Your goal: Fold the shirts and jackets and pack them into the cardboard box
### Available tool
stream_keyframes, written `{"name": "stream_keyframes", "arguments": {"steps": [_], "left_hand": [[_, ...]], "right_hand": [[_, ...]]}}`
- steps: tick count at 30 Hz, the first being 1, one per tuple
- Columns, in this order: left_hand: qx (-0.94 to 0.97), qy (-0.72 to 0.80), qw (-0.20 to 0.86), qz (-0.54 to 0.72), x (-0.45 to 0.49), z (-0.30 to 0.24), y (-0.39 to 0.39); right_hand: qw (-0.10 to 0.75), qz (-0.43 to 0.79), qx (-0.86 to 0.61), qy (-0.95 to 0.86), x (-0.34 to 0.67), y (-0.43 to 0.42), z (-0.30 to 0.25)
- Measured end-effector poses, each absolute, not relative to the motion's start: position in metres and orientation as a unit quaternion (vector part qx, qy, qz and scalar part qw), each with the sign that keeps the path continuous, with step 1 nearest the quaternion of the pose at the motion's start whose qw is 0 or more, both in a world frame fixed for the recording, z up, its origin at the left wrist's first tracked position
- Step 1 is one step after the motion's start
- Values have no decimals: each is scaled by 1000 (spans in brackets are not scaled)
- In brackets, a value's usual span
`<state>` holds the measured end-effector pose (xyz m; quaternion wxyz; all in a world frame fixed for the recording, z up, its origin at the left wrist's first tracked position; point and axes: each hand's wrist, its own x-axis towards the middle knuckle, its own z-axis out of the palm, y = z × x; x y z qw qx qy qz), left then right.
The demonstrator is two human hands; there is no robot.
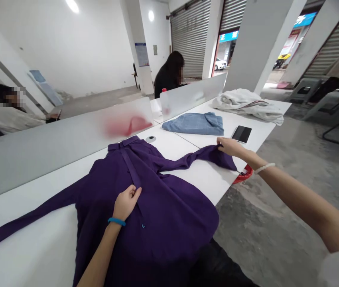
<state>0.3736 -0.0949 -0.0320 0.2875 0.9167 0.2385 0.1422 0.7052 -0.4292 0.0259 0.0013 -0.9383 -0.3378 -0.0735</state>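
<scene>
– The shirt [169, 215], lower middle?
– Matt cloth, softly creased.
– And the table [52, 239] at lower left?
– Smooth, hard-looking, with a faint sheen.
– The divider [38, 151], left?
– Frosted and translucent; glass or plastic, I can't tell which.
– Phone [241, 133], right of centre?
– Glossy, dark front.
– Floor [277, 243], lower right?
– Rough, matt concrete.
– And the shutter [192, 40], top?
– Ribbed metal, dull rather than shiny.

Head-worn view, facing forward and down, close above white table [52, 245]
</scene>
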Motion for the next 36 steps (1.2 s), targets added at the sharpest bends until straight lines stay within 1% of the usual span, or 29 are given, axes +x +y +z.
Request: {"name": "stream_keyframes", "arguments": {"steps": [3, 5, 6, 8, 10, 12, 14, 17, 20, 25, 28, 30, 32, 34, 36], "left_hand": [[873, 208, 425, 122, 368, -35, -81], [864, 206, 451, 90, 363, -37, -73], [869, 207, 441, 86, 361, -38, -70], [893, 204, 388, 101, 357, -39, -66], [927, 184, 298, 130, 355, -40, -67], [956, 152, 194, 158, 355, -39, -71], [969, 116, 106, 189, 357, -37, -74], [962, 84, 35, 257, 361, -37, -74], [961, 70, 4, 267, 361, -48, -67], [977, 89, 1, 195, 358, -74, -52], [979, 98, 9, 178, 357, -78, -49], [979, 100, 13, 177, 357, -77, -49], [979, 99, 18, 176, 357, -77, -49], [979, 97, 24, 180, 357, -77, -49], [977, 93, 28, 187, 357, -79, -47]], "right_hand": [[75, -212, -929, -294, 695, -428, 58], [94, -274, -914, -284, 683, -436, 66], [85, -276, -915, -280, 676, -442, 65], [38, -206, -940, -268, 661, -457, 52], [-13, -90, -966, -243, 651, -472, 33], [-31, -25, -974, -224, 648, -483, 17], [-13, -28, -967, -254, 656, -485, 9], [21, -73, -931, -358, 683, -472, 7], [7, -84, -902, -424, 720, -454, 4], [-61, 4, -898, -436, 760, -429, -6], [-124, -11, -890, -438, 765, -417, 3], [-147, -52, -886, -437, 766, -412, 21], [-136, -117, -889, -421, 766, -410, 43], [-98, -176, -894, -401, 766, -409, 62], [-67, -173, -896, -403, 765, -407, 69]]}}
